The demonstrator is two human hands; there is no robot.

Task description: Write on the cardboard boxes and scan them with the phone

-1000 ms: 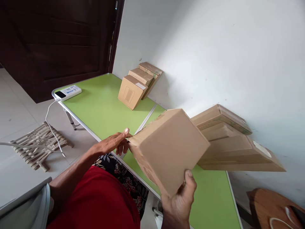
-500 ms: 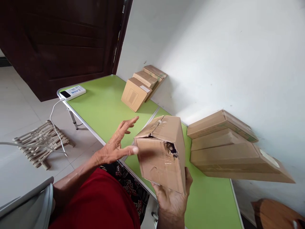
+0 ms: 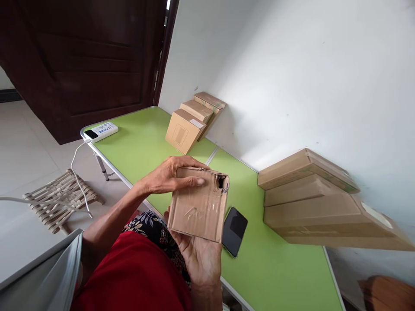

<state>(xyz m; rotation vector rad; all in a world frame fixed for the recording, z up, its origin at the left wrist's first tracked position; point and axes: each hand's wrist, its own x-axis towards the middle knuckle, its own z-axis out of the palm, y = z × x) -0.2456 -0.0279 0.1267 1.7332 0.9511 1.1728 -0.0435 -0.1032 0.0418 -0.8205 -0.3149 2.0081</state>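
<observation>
A small taped cardboard box (image 3: 199, 209) with a torn upper corner is held upright in front of me, above the near edge of the green table (image 3: 142, 142). My right hand (image 3: 196, 257) supports the box from underneath with its palm and fingers wrapped round the bottom. My left hand (image 3: 171, 175) lies over the box's top edge, its fingers curled down onto the taped face. A black phone (image 3: 235, 230) lies flat on the table just to the right of the box.
Three flat cardboard boxes (image 3: 317, 203) lean against the white wall at right, and three smaller ones (image 3: 191, 119) lean at the far end. A white power bank (image 3: 100, 130) with a cable sits at the table's far left corner. A woven stool (image 3: 58, 201) stands on the floor.
The box has been turned and brought closer to me, its taped face now toward me. My left hand moved from open beside it onto its top edge. The phone has come into view.
</observation>
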